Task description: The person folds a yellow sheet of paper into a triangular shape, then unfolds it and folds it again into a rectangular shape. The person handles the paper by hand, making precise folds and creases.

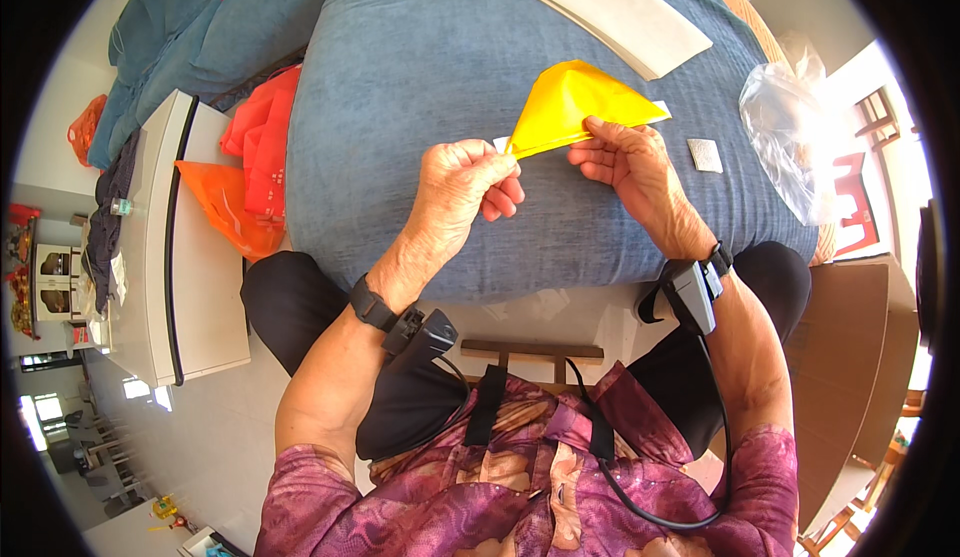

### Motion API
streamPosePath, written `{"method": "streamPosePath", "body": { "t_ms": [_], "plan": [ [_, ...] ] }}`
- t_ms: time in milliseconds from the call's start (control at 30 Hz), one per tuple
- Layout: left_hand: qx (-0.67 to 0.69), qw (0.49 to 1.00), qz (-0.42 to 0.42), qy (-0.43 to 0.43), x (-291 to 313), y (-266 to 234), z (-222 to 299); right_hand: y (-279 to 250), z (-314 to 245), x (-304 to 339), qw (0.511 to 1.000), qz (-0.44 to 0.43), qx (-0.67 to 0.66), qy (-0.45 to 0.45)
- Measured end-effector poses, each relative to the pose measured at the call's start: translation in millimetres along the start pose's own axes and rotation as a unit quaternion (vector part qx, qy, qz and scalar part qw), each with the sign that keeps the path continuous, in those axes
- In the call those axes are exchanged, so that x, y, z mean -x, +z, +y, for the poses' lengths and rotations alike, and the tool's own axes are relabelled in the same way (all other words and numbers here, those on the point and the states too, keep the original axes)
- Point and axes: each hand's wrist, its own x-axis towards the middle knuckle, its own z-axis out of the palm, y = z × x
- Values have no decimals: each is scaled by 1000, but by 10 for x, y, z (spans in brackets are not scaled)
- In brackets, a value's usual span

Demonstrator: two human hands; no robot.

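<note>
Bright yellow folded sheet (575, 92) sits between the left hand (462, 182) and the right hand (645, 172), over a broad surface spread with blue woven cloth (400, 77). Beyond the right hand lies a long cream rectangle of paper or card (620, 19); farther out to that hand's right slumps a crumpled clear plastic bag (780, 127). From where I stand, the yellow sheet should be light, bendable, slightly slick and easily creased, so I'd hold it by its near edge and corners. The left thumb and forefinger pinch the corner beside them; the right thumb presses on the near edge, its fingers curled beneath. It looks glossy, straight along the near side, rising to a blunt peak. Just right of the right hand rests a small pale square packet (705, 155). Tiny white tips (661, 111) poke out at both ends.
</note>
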Motion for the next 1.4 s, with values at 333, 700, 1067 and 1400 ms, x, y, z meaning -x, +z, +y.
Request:
{"method": "streamPosePath", "body": {
  "t_ms": [333, 700, 1067, 1400],
  "plan": [
    [-20, 999, 31, 17, 57, 66, -10, -14, 31, -23, 1000, 14, -6, 6],
    [-60, 997, 24, 43, 75, 76, -26, -25, 47, -26, 1000, 5, -3, -2],
    [124, 992, 14, -30, -9, -82, -12, -62, 27, -46, 999, 2, -34, 5],
    [108, 993, -29, -37, -5, -69, -31, -86, 32, -63, 999, -24, -20, 11]
  ]
}}
